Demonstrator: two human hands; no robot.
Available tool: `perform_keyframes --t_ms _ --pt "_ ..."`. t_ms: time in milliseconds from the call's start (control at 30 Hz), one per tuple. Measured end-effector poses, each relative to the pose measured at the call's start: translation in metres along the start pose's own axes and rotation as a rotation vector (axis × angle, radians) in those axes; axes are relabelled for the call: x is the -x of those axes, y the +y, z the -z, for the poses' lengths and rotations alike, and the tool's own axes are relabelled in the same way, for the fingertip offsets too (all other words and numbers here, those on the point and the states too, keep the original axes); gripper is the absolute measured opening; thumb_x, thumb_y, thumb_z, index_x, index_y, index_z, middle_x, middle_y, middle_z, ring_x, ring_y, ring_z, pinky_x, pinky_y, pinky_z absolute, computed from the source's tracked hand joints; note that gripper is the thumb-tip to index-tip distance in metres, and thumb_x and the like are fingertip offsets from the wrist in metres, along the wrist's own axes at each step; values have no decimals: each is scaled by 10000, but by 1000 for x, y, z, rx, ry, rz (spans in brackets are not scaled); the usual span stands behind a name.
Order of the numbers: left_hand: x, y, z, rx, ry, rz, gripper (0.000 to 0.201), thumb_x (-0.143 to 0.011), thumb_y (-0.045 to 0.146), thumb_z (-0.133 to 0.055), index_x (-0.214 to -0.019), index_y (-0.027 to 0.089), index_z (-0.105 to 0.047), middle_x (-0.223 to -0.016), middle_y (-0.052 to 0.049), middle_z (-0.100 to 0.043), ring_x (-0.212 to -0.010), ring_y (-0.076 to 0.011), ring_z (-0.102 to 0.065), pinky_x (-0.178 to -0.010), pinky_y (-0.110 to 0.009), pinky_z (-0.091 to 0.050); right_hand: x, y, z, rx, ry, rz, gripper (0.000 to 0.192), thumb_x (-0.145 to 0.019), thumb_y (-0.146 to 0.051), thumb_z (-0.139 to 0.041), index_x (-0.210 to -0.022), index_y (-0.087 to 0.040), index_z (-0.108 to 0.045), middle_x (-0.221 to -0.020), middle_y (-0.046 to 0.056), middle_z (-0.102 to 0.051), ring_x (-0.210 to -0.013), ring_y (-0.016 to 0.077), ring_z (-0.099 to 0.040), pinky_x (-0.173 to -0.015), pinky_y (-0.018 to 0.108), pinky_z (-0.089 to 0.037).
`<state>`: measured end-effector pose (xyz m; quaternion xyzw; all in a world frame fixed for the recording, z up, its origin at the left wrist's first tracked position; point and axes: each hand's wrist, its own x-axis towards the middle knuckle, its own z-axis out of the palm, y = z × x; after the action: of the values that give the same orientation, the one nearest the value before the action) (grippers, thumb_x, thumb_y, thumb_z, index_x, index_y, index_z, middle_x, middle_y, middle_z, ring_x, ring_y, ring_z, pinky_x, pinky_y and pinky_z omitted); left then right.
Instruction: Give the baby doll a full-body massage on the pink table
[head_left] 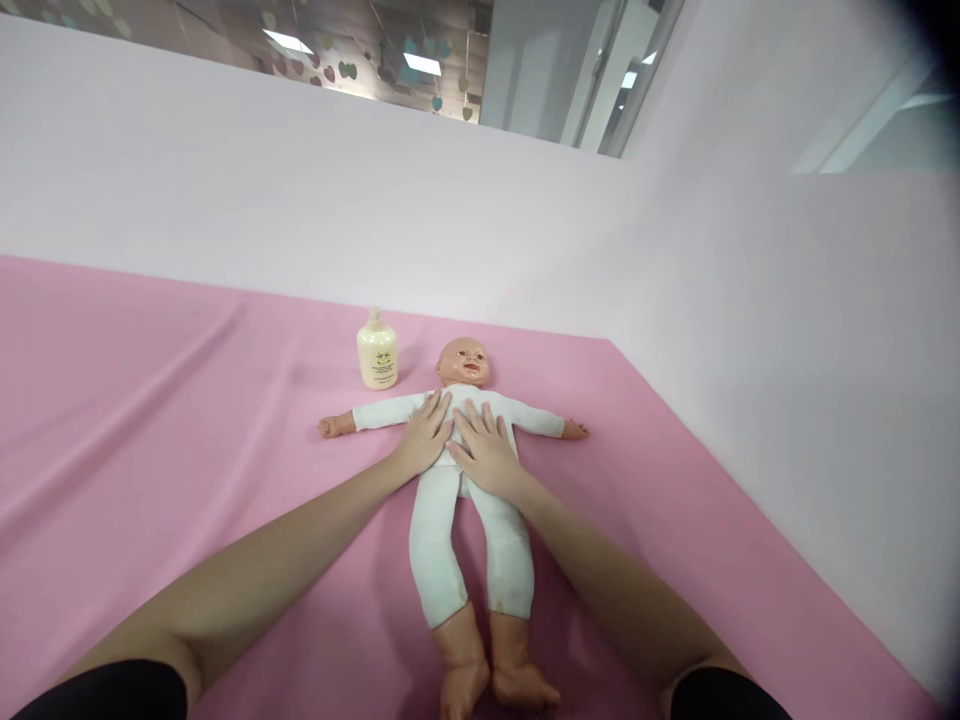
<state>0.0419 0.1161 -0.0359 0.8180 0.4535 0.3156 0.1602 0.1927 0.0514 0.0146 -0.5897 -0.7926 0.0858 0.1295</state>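
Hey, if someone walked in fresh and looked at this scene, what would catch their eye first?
First, the plastic baby doll in a white bodysuit, lying face up with arms spread in the middle of the pink cloth sheet. Both bare hands lie flat, side by side, on its chest: the left hand and the right hand. A cream-coloured plastic lotion bottle stands upright just beside the doll's head, towards the left.

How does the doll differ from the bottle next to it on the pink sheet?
The doll lies flat on its back, while the bottle stands upright. Left hand and right hand rest on the doll; the bottle is untouched. Both sit on the pink sheet.
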Motion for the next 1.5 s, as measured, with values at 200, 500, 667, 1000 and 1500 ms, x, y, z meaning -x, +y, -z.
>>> perform_keyframes --t_ms 200,500,667,1000,1500 --pt "0 1 6 -42 -49 -89 507 -936 347 -275 -1395 143 -339 -1498 -112 -224 -1395 -232 -153 -1135 -447 -168 -13 22 4 -58 59 111 566 -923 -480 -259 -1442 -262 -207 -1509 -12 -217 -1412 186 -116 -1140 437 -84" --pt "-2 2 21 -191 -56 33 527 -933 383 -255 -1409 169 -323 -1466 -94 -317 -1353 -242 -281 -1108 -423 -219 -20 48 -5 -138 152 -112 593 -909 -482 -291 -1435 -212 -241 -1507 53 -226 -1393 220 -189 -1122 422 -167" --pt "-2 -5 28 -373 15 110 512 -918 395 -262 -1331 148 -436 -1371 -122 -455 -1272 -277 -382 -1070 -424 -231 -22 78 -8 -77 176 -175 615 -918 -502 -243 -1401 -129 -316 -1458 106 -330 -1360 214 -272 -1118 378 -184" --pt "1 -24 56 -657 69 309 424 -886 385 -304 -1079 136 -589 -1050 -149 -624 -985 -308 -513 -846 -416 -311 -9 114 -4 227 330 -288 492 -920 -390 -297 -1248 -84 -500 -1254 147 -545 -1249 279 -384 -1076 411 -172" --pt "5 -13 54 -684 76 341 407 -894 354 -298 -1064 106 -573 -1070 -178 -603 -999 -328 -497 -837 -424 -294 -12 94 4 133 274 -283 445 -930 -366 -290 -1262 -149 -491 -1271 131 -542 -1276 305 -363 -1062 582 -99"
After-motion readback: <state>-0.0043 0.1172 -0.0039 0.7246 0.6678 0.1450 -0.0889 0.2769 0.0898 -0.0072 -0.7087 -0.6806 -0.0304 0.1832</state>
